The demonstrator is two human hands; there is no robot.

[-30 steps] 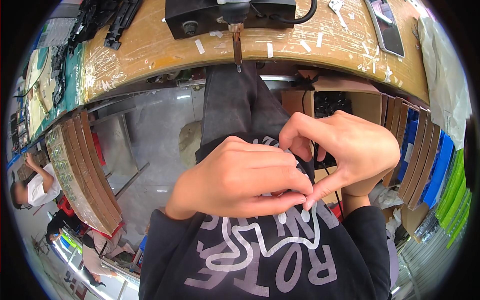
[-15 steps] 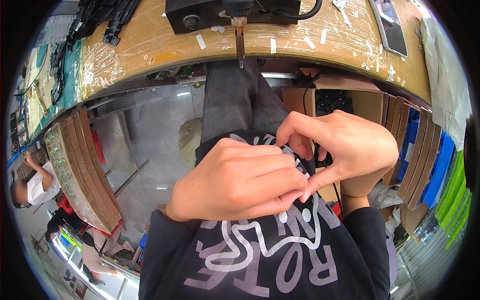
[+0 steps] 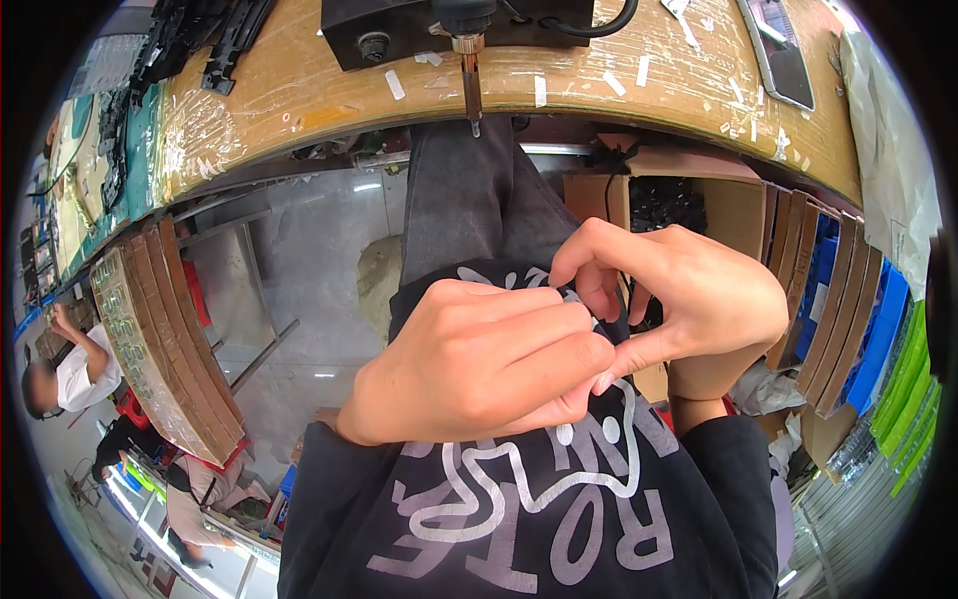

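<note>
In front of my chest, over my black printed shirt, my two hands meet. My left hand is closed, its fingers curled and pressed together, knuckles up. My right hand is bent inward with curled fingers; its thumb tip presses against the left fingertips. Whatever lies between the fingers is hidden or too small to make out. Beyond my lap, a soldering-iron-like tool with a metal tip points down over the table's edge, in front of a black box with a knob.
The film-covered table carries scattered white scraps, a phone and black plastic parts. Beneath the table stands an open cardboard box holding black pieces. Stacked cardboard stands at left; blue bins are at right. Other people sit far left.
Both hands stay together and shift only slightly. My right hand moves a little to the left, and its thumb slides partly behind the left fingers.
</note>
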